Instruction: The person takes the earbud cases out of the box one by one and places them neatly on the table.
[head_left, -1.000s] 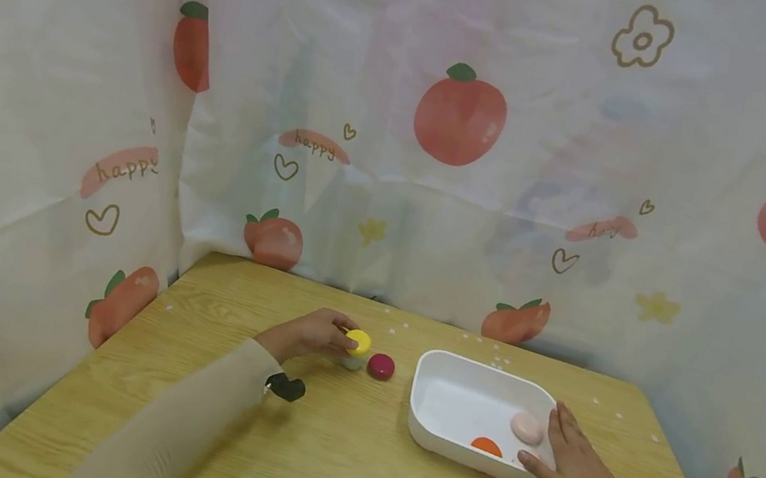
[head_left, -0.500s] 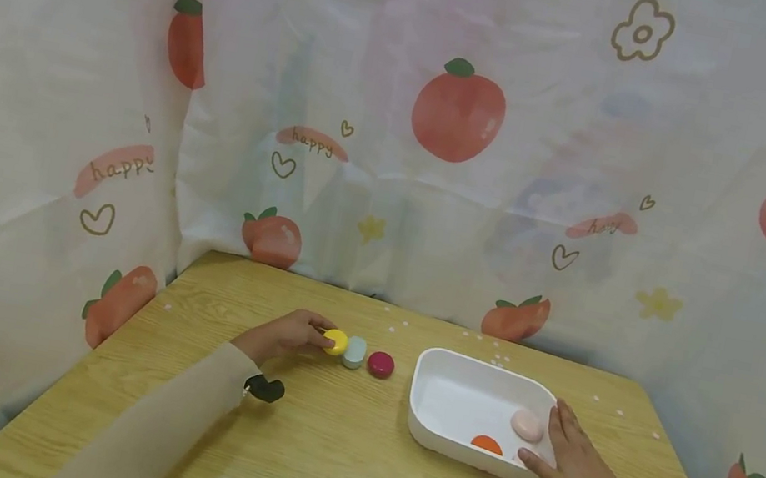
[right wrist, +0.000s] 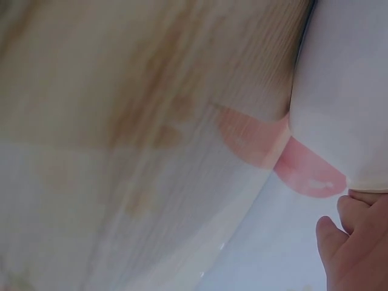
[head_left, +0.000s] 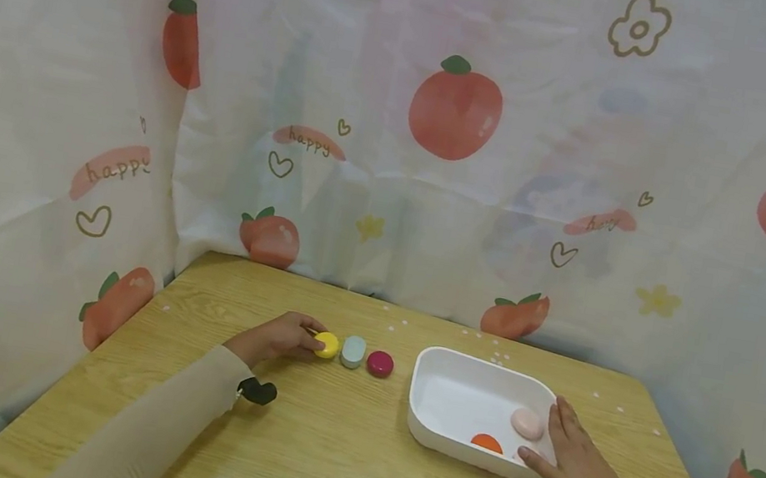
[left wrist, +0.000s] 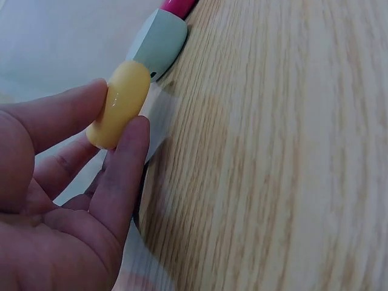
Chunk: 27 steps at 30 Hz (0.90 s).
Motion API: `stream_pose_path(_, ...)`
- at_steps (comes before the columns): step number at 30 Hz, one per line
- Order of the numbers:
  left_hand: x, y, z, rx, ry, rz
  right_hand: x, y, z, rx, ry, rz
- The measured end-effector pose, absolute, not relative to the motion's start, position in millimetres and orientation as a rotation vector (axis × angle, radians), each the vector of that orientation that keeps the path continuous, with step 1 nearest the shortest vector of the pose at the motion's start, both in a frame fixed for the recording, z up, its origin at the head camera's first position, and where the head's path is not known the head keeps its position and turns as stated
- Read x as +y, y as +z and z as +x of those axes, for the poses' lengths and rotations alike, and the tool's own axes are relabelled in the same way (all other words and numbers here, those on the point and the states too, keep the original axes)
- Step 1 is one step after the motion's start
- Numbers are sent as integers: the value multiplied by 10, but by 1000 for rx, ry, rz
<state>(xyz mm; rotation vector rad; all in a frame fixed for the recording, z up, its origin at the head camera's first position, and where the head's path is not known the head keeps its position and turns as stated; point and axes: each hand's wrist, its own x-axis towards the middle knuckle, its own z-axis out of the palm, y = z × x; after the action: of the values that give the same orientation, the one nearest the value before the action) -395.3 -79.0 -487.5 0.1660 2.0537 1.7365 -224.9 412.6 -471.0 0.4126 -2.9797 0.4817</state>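
My left hand (head_left: 284,338) pinches a smooth yellow disc-like piece (head_left: 326,345) between thumb and fingertips, low over the table. Its rounded edge shows in the left wrist view, where the yellow piece (left wrist: 121,100) overlaps a pale green block (left wrist: 163,42). In the head view that green block (head_left: 353,352) stands just right of the yellow one, and a dark pink round piece (head_left: 380,364) lies beyond it. With its fingers straight, my right hand (head_left: 582,475) rests against the right end of a white tray (head_left: 422,432), thumb over the rim. Part of the tray's inside is hidden by that hand.
Inside the tray lie a pale pink round piece (head_left: 527,423) and an orange piece (head_left: 487,443), partly hidden by the front wall. A wooden table (head_left: 315,464) is bordered by a printed cloth (head_left: 382,61) at the back and sides.
My left hand has moved the yellow piece left and slightly down, from in front of the green block to beside it. The green block shows fully now. My right hand stays at the tray.
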Motion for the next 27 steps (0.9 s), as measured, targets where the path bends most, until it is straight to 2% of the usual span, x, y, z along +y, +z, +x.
stream_pose_path(27,-715,-4837,-3964,2492,1359,251,4110,-4682,-2259,-3006,484,387)
